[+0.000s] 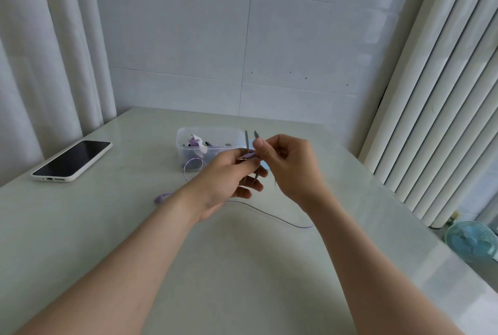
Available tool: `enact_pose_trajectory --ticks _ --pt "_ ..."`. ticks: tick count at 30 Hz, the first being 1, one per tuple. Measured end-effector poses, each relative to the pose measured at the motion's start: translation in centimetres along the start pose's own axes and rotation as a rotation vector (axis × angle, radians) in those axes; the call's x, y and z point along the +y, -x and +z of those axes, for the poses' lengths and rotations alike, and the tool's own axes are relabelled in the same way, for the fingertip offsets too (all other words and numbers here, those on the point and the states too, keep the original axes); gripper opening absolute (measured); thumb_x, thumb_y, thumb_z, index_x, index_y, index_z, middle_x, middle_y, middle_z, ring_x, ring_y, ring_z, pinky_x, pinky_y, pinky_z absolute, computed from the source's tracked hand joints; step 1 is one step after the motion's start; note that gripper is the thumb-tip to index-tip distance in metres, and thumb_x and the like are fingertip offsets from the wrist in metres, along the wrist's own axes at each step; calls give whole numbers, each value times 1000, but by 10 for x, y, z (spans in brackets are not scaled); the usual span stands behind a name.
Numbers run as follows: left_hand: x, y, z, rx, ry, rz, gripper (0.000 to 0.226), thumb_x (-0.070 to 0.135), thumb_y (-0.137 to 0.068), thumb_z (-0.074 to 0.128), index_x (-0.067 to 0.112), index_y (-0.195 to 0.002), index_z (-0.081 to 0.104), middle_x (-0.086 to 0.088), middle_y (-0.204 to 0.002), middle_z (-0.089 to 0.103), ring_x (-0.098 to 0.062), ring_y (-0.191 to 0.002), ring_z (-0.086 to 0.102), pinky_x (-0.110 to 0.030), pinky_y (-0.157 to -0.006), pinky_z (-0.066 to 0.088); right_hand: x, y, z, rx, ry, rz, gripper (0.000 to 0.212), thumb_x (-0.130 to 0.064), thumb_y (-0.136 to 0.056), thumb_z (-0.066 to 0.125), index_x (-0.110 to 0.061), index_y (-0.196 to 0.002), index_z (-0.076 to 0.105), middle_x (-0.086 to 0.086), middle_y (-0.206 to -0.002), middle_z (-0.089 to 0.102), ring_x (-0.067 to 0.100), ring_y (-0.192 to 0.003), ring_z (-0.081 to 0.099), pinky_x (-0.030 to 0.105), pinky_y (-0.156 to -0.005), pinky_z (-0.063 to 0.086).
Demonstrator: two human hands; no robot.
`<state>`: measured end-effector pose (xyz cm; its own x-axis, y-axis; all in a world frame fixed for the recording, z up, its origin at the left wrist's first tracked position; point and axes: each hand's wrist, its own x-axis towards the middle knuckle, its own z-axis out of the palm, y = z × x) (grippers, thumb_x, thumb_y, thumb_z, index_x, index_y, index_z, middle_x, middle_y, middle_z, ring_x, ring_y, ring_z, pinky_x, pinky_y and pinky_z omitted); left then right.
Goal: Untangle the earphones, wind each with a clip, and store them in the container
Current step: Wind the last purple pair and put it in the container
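Observation:
My left hand (226, 181) and my right hand (291, 167) meet above the table, both pinching a purple earphone cable (269, 214) wound around a thin grey clip (256, 136) whose two prongs stick up between my fingers. The loose cable trails across the table toward the right, and a purple plug end (161, 197) lies left of my left wrist. A small cable loop (194, 166) hangs by the left hand. Behind my hands stands a clear plastic container (186, 143) holding purple, white and dark items.
A phone (72, 161) in a white case lies face up at the table's left. Curtains hang at the left, a white radiator stands at the right, and a small blue fan (471, 240) sits on the floor beyond the table's right edge.

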<state>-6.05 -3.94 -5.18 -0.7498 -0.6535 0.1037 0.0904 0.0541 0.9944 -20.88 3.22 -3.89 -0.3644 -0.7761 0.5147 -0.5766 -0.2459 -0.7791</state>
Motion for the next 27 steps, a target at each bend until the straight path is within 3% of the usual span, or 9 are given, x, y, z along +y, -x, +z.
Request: enact_pose_trajectory --ticks 3,8,11,14,17,20,22,25,27 --pt "3 1 2 -86 74 3 26 15 -107 53 8 -127 67 -4 -101 67 -23 -85 65 -31 -69 50 2 2 5 101 37 -48 27 -36 -91 81 -14 -78 73 -3 -70 76 16 -64 72 39 -64 60" --pt "5 2 2 -107 219 -11 33 9 -103 37 2 -118 65 -13 -99 62 -25 -80 60 -36 -72 49 0 5 7 211 84 -44 41 -45 -79 91 -14 -70 65 -8 -58 66 6 -51 58 23 -53 46" --pt "7 2 5 -69 294 2 29 13 -104 34 4 -108 61 -12 -88 55 -24 -72 51 -36 -70 41 0 5 6 153 4 -11 42 -45 -85 85 -10 -74 65 -1 -60 70 12 -53 60 26 -54 44" --pt "8 -1 5 -3 333 9 28 18 -108 34 5 -108 60 -11 -82 56 -23 -67 50 -33 -67 41 1 4 2 86 -123 3 28 -33 -95 77 -7 -85 73 1 -69 74 9 -60 60 25 -60 47" --pt "10 -1 2 44 373 12 27 19 -108 35 7 -109 59 -11 -79 58 -22 -66 49 -32 -65 40 5 2 0 70 -112 9 15 -24 -100 72 -11 -94 78 9 -81 76 17 -70 64 37 -66 52" --pt "11 -1 0 70 349 20 26 20 -108 33 10 -109 58 -10 -82 61 -21 -69 55 -34 -70 41 7 2 -2 58 -90 28 14 -21 -100 71 -11 -93 76 0 -75 74 19 -65 71 33 -62 54" --pt "11 -2 0 82 358 32 28 17 -109 34 9 -110 61 -11 -89 66 -21 -74 62 -34 -72 49 8 2 -1 45 -102 47 14 -21 -100 71 -12 -90 75 -2 -73 72 20 -57 66 29 -56 50" --pt "11 -2 1 105 412 36 30 14 -111 40 0 -118 66 -16 -102 72 -30 -86 73 -40 -82 63 13 0 3 88 -9 31 16 -29 -98 73 -18 -86 76 9 -70 69 15 -53 48 29 -53 39" --pt "9 -3 0 90 402 34 31 14 -111 42 -2 -124 65 -18 -114 74 -35 -98 75 -44 -91 61 17 -2 4 141 94 15 20 -34 -96 74 -21 -82 75 -3 -58 62 8 -50 40 22 -53 35"
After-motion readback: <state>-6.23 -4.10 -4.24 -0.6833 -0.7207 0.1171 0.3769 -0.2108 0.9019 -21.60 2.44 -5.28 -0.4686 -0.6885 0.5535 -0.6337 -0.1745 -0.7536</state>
